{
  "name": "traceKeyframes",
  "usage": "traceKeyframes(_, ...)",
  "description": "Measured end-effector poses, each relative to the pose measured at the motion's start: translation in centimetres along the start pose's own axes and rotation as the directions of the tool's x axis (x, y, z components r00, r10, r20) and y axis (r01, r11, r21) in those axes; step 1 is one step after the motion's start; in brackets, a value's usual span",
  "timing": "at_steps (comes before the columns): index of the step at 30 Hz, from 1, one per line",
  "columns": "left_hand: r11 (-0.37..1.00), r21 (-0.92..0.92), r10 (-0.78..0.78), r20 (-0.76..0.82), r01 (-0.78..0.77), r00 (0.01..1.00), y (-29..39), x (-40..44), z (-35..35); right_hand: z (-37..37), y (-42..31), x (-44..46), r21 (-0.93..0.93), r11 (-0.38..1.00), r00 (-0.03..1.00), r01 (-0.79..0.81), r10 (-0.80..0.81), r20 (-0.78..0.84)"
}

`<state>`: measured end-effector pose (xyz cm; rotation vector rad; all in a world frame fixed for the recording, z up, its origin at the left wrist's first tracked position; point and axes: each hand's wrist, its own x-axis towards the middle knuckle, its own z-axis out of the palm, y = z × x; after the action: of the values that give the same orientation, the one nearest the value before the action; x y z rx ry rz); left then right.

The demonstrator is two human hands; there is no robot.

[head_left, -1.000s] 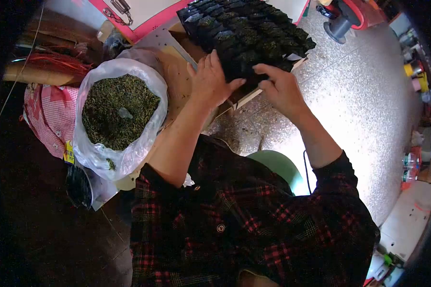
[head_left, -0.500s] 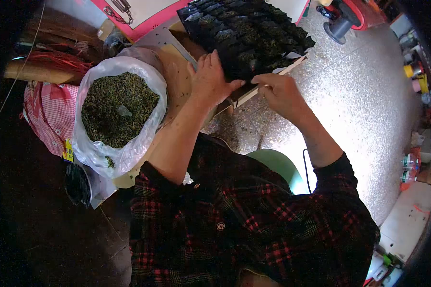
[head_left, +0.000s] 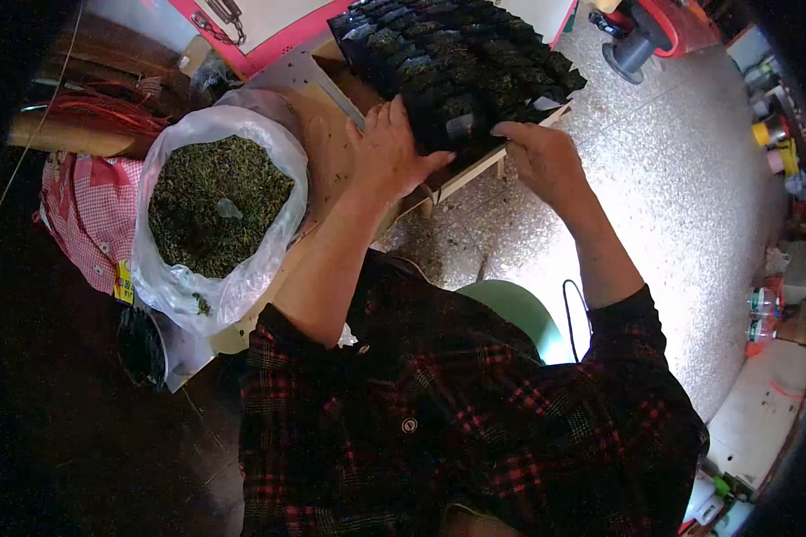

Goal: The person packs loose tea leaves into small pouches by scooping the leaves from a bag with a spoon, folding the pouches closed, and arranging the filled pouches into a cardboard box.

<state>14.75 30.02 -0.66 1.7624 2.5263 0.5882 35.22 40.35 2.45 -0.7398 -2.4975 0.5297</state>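
Rows of small black plastic bags with dark green bits in their mouths stand packed in a shallow wooden tray. My left hand rests at the near left side of the rows, its fingers extended and its thumb pointing right along the front bags. At the near right edge, my right hand has its thumb and forefinger pinched together; whatever is between them is too dark to make out. Left of my arm, a large clear plastic bag holds dried green leaf bits with a small clear object on top.
The big bag stands on a wooden table strewn with crumbs. A red-and-white checked cloth hangs at the left. A green round stool is by my lap. Bottles line the right wall, and a grey spool stands at the back.
My right hand has moved a little to the right, away from my left thumb, along the tray's front. My left hand has stayed nearly in place.
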Motion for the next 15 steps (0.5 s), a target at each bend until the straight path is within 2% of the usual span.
traceKeyframes(2, 1.0, 0.012, 0.009, -0.026, -0.008, 1.0, 0.0, -0.2, 0.1, 0.1, 0.0, -0.1, 0.035, 0.999, 1.0, 0.026, -0.026, 0.006)
traceKeyframes(5, 1.0, 0.005, 0.012, -0.045, -0.012, 0.999, 0.0, -0.3, -0.1, 0.3, 0.1, -0.4, -0.009, 0.997, 0.997, 0.071, -0.071, 0.0)
traceKeyframes(7, 1.0, -0.013, 0.006, -0.04, -0.006, 0.999, -0.1, -0.3, 0.0, 0.6, 0.3, -0.5, -0.051, 0.985, 0.986, 0.165, -0.165, -0.002)
traceKeyframes(15, 0.997, 0.079, 0.028, -0.097, -0.02, 0.995, -0.5, -0.2, 0.1, 1.3, -0.2, -0.5, -0.068, 0.986, 0.985, 0.152, -0.145, 0.093)
